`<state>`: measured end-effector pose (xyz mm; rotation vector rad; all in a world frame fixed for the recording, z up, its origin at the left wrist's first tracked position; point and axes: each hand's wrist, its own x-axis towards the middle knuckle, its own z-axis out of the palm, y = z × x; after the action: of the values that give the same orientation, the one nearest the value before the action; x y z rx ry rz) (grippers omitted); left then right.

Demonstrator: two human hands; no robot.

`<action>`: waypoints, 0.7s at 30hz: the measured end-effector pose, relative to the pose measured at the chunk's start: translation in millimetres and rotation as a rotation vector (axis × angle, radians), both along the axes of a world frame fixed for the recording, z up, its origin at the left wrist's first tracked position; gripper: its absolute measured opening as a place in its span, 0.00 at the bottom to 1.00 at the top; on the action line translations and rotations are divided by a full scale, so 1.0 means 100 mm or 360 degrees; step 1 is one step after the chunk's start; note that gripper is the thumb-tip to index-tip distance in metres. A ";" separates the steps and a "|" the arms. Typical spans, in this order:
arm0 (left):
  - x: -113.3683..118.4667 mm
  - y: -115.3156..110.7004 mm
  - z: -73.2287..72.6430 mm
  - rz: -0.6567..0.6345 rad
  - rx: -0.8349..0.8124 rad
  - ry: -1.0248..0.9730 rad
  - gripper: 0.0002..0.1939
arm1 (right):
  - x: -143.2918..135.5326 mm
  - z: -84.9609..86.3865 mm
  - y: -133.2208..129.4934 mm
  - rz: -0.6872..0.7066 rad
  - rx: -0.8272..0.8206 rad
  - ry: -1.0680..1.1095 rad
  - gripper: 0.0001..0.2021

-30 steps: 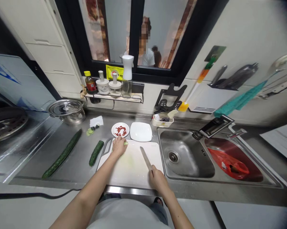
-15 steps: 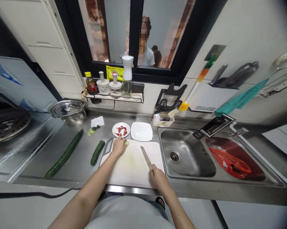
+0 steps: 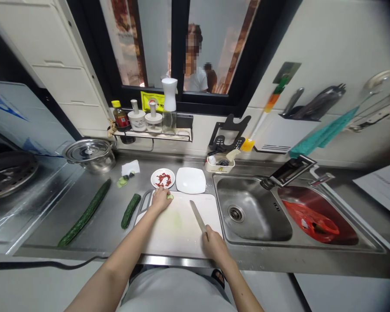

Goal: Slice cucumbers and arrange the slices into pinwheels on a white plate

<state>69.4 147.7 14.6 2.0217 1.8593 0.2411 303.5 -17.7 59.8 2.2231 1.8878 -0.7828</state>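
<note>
My left hand (image 3: 161, 199) is closed at the far left part of the white cutting board (image 3: 182, 234), its fingers around a small piece of cucumber (image 3: 170, 196) that shows pale green by the fingertips. In my right hand (image 3: 215, 245) is a kitchen knife (image 3: 198, 216), its blade pointing away from me over the board's right side. Just beyond the board stand a small plate of chopped red pieces (image 3: 163, 179) and a bare white plate (image 3: 191, 180). A cut cucumber (image 3: 130, 211) lies left of the board. Farther left rests a long whole cucumber (image 3: 86, 213).
Cucumber scraps (image 3: 123, 181) lie by a white tissue (image 3: 130, 167), near a lidded steel pot (image 3: 91, 156). A double sink (image 3: 253, 212) with a red plastic bag (image 3: 311, 223) is on the right. Bottles and jars stand on a wall shelf (image 3: 154, 135). The window reflects a person.
The view has shifted slightly. My left hand has turned a little, and less of the cucumber piece shows. The knife stays in about the same place on the board's right side.
</note>
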 end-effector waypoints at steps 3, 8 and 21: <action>0.01 -0.02 0.02 -0.0033 0.0032 -0.0041 0.10 | 0.00 0.00 0.00 0.0015 0.0003 0.0002 0.17; 0.04 -0.04 0.07 -0.0086 0.0032 -0.0139 0.07 | -0.02 0.02 0.01 0.0034 -0.0020 -0.0042 0.16; -0.04 -0.06 0.15 -0.0328 -0.0252 -0.0643 0.12 | -0.02 0.08 0.01 0.0024 -0.0052 -0.0004 0.16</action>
<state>65.0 141.9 29.1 1.8725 1.3716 0.3976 301.9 -17.0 68.0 2.1872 1.8749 -0.8022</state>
